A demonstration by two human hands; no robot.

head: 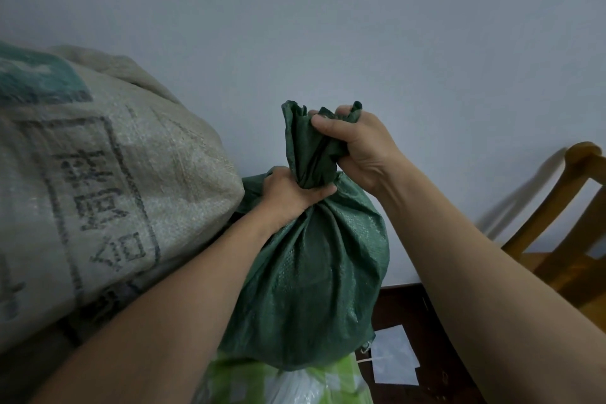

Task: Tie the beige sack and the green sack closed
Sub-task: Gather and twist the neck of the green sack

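The green sack [314, 275] of woven plastic stands full in the middle of the view, its mouth gathered into a bunched neck. My left hand [290, 193] is clenched around the base of that neck. My right hand [357, 147] grips the loose top of the neck higher up, pulling it upright. No string or tie shows on it. The big beige sack [108, 180], printed with dark characters and a green patch, leans against the green sack's left side; its mouth is out of sight.
A pale wall stands close behind both sacks. A wooden chair [570, 229] stands at the right. A green and white plastic bag [288, 384] lies under the green sack, and white paper sheets [395, 354] lie on the dark floor.
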